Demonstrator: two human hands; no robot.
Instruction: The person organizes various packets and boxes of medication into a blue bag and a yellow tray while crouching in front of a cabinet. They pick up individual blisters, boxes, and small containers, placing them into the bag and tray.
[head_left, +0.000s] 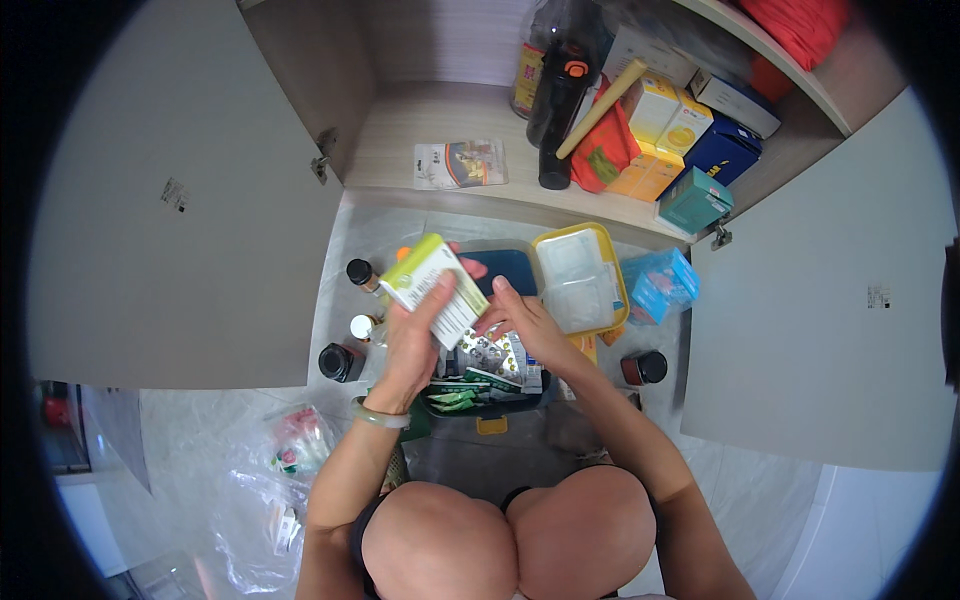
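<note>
My left hand (417, 330) grips a white and lime-green carton (442, 300), tilted, with its printed side facing up. Just right of the carton's lower corner is my right hand (534, 330), its thumb and fingers apart and nothing seen in it. Both hands are above a dark blue storage box (491, 409) with a yellow clasp (492, 425). Inside the box are silver blister packs (495, 351) and green sachets (456, 399). A yellow-rimmed lid or tray (621, 300) with clear compartments stands at the box's upper right.
Dark-lidded jars (341, 362) (645, 367) and a white-capped bottle (363, 327) stand on the floor. A blue package (660, 285) is at right. Open cabinet doors (202, 247) (810, 315) flank me; the cabinet shelf (390, 120) bears cartons, bottles and a pouch (461, 163). Plastic bags (259, 517) lie lower left.
</note>
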